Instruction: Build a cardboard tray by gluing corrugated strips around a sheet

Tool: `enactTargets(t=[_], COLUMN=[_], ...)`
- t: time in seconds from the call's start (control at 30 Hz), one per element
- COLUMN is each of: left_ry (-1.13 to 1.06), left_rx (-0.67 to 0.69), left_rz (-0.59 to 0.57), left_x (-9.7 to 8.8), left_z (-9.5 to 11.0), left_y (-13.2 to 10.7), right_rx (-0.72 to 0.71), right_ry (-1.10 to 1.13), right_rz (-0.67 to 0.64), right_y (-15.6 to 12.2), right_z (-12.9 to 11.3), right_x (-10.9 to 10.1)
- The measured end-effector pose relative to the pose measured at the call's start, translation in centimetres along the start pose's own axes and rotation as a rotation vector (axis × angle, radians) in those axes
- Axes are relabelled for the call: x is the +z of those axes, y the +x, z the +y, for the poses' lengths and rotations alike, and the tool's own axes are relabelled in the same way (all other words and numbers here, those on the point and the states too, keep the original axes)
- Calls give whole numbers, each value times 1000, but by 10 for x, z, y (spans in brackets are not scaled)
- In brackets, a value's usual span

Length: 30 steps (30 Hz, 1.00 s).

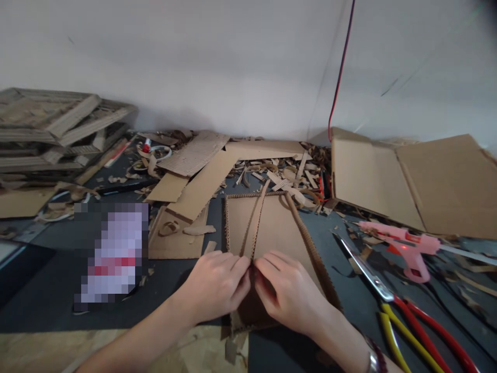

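Over a shallow cardboard tray with raised corrugated edges, both my hands come together at the near half. My left hand is closed, its fingertips pinching a narrow corrugated cardboard strip. Right beside it, my right hand pinches the same spot, thumb and fingers pressed together. From the pinch, two thin lengths of strip run away from me and nearly meet beyond the tray's far edge. Whether they are one folded strip or two pieces is hidden by my fingers.
Scissors with red and yellow handles and a pink glue gun lie at the right. Cardboard pieces and scraps cover the back. An opened cardboard box stands back right; stacked cardboard frames rise at left. A pixelated object lies left.
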State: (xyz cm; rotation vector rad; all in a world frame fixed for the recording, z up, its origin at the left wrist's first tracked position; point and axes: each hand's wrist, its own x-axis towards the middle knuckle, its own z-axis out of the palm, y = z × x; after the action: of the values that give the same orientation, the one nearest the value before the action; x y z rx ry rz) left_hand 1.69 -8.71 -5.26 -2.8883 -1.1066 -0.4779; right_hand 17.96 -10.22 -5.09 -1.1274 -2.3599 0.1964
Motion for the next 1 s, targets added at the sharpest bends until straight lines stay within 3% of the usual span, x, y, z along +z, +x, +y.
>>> enactTargets(t=[0.27, 0.57, 0.77, 1.0], left_ry=[-131, -644, -866, -924], left_rx=[-97, -386, -439, -445], left_rz=[26, -21, -21, -36], left_x=[4, -2, -4, -5], left_z=[2, 2, 0, 1], left_y=[1, 2, 5, 4], right_rx=[13, 90, 75, 60], right_ry=[73, 228, 179, 155], right_rz=[-53, 82, 71, 65], right_y=[-1, 1, 2, 1], right_z=[0, 0, 0, 2], right_x=[2, -3, -3, -3])
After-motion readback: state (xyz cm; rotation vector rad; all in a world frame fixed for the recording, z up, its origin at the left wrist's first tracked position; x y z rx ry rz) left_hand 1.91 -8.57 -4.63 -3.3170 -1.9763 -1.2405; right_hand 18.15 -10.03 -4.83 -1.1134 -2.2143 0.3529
